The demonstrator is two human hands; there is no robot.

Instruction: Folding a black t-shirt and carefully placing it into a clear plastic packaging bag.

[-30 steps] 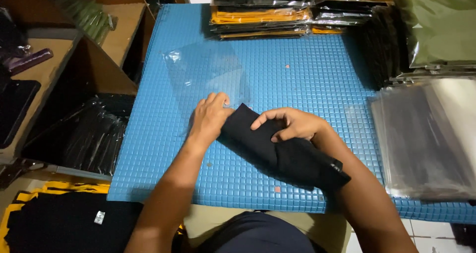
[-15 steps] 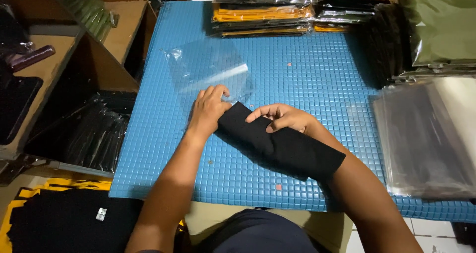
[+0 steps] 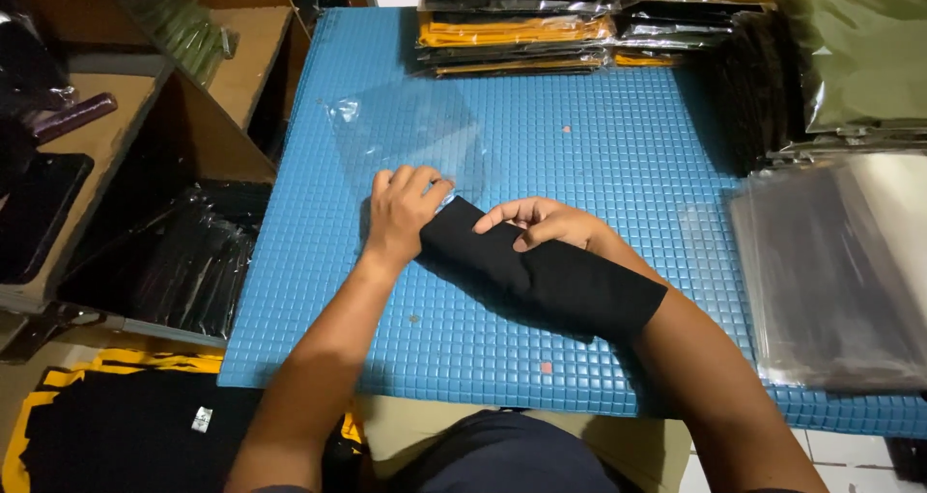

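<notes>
A folded black garment (image 3: pixel 541 276) lies slanted on the blue gridded table (image 3: pixel 599 136), its upper end at the mouth of a clear plastic bag (image 3: pixel 406 136). My left hand (image 3: pixel 401 213) rests on the bag's near edge beside the garment's end and pinches the plastic. My right hand (image 3: pixel 541 225) lies on top of the garment with fingers curled on the cloth, and my forearm covers its lower right part.
Stacks of bagged yellow and black garments (image 3: pixel 512 29) line the table's far edge. Bagged olive garments (image 3: pixel 850 49) and a pile of clear bags (image 3: pixel 830 271) fill the right side. Wooden shelves (image 3: pixel 145 97) and black bags stand left; black and yellow cloth (image 3: pixel 106 435) lies below.
The garment's upper end has slid slightly up and left toward the bag's mouth. My right hand has moved up along it, and my left hand has shifted a little higher on the bag.
</notes>
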